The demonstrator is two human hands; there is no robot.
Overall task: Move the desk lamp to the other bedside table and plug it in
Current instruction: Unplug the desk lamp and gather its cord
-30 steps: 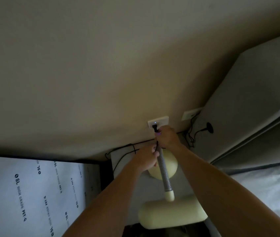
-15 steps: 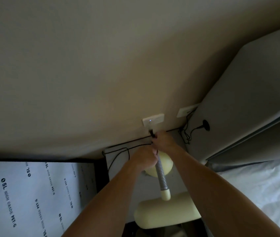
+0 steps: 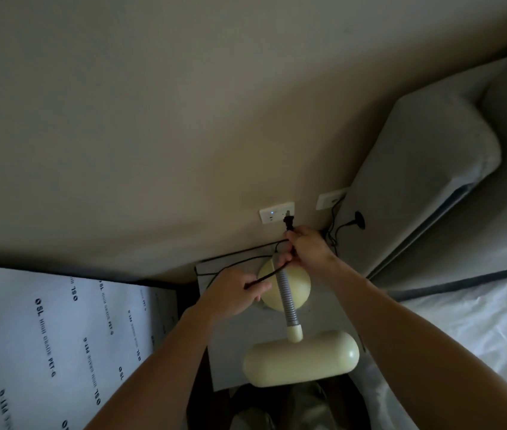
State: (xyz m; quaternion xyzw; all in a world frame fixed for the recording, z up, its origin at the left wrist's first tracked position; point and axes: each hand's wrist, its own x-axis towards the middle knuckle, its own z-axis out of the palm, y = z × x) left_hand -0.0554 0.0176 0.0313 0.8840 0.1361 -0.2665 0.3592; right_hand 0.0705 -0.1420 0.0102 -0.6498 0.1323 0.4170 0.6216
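A: While the wall [image 3: 153, 119] fills most of the frame, the headboard [image 3: 416, 187] leans against it at right, with the bed [image 3: 478, 330] below that. Printed sheet [image 3: 44, 336] at lower left.

B: And the table?

A: Table [image 3: 233, 361] sits between sheet and bed, up against the wall. Lamp [image 3: 300, 358] stands on it: round base at the back, ribbed neck, long capsule shade toward the camera.

B: Hands?

A: Both arms reach in from the bottom. Left hand [image 3: 233, 294] is closed on the cord [image 3: 266, 276], just left of the lamp base. Right hand [image 3: 309, 248] is higher, near the wall, fingers pinched on the same cord right under the plug [image 3: 288, 222].

B: Plug in or out?

A: Plug is at the right side of the socket [image 3: 272, 212], touching the plate. Seated fully or not, cannot tell. Small blue light shows on the socket's left half.

B: Anything else?

A: Second socket [image 3: 328, 198] farther right, by the headboard edge, with black wires hanging from it. More black cord runs along the wall behind the table.
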